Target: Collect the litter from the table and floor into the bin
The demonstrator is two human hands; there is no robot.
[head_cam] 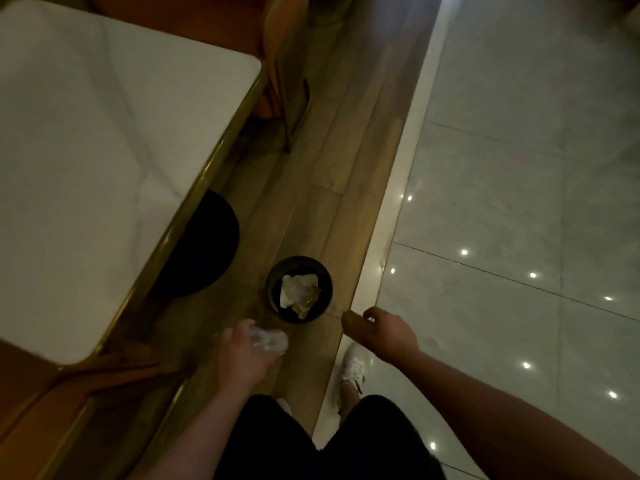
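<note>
Near the bin (272,289), left hand (242,356) grips crumpled clear plastic (269,341), right hand (386,336) pinches a brown scrap (349,322)

Dim for you here: pinpoint glints dot the glossy floor tiles (512,209) right of your right hand (382,336), the counter (86,150) glows pale beyond your left hand (242,356), everything soft, edges bowed.

The bin (299,289) stands on the floor (332,161) right of the table (104,161).
</note>
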